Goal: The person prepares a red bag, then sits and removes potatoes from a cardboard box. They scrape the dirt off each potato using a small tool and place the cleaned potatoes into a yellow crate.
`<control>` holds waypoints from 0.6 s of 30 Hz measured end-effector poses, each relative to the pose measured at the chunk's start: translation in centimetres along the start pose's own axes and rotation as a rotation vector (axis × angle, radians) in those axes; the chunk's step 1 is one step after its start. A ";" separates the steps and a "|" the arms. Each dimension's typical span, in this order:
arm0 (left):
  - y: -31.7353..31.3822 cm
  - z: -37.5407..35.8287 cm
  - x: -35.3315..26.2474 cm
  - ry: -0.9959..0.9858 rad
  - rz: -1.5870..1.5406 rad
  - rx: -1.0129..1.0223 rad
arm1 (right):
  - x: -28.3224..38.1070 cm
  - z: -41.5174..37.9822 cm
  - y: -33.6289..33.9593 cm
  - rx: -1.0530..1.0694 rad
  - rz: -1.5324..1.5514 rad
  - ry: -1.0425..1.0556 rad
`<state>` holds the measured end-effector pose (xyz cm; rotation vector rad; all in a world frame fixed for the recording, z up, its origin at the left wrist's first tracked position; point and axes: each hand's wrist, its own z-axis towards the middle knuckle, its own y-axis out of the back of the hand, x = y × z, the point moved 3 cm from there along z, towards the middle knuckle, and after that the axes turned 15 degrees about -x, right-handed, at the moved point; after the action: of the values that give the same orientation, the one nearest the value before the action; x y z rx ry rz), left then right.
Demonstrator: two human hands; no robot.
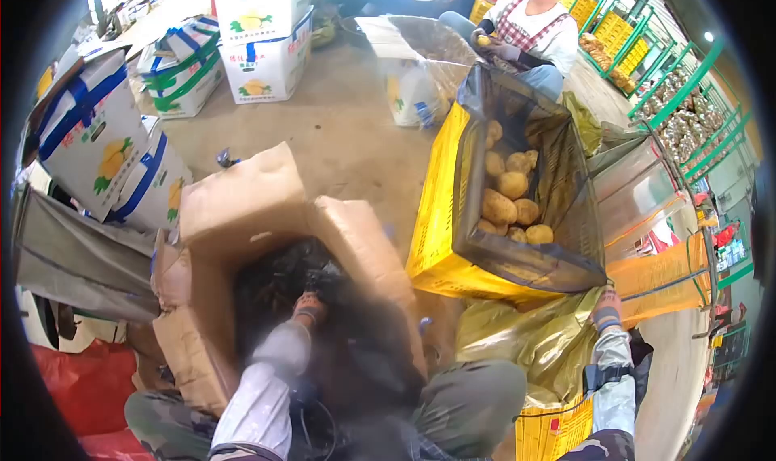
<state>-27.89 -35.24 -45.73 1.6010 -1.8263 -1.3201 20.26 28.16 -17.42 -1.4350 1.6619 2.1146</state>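
Note:
My left hand [309,308] reaches down into an open cardboard box [242,194] between my knees. Its fingers look closed on the bunched black plastic bag [287,271] lining the box, though they are partly blurred. My right hand [606,306] is at the near right corner of a yellow crate [436,210], beside a shiny gold plastic sheet [517,340]. The fingers there are too small to read. Inside the crate's dark liner [566,194] lie several round, tan potato-like vegetables [512,185].
White printed cartons [263,65] with blue tape stand back left. Across the floor, a seated person [533,32] holds a tan item beside an open white carton [408,97]. Green metal racks [687,89] line the right side. Another yellow crate [558,433] is under the gold sheet.

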 end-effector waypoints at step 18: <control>1.0 -2.3 -1.2 0.004 -0.269 -0.249 | 6.0 -12.9 7.1 0.184 0.839 -0.281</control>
<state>-26.30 -35.09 -43.45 1.7506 -1.4124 -1.5860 20.58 12.31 -16.10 -0.3563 2.5127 2.2454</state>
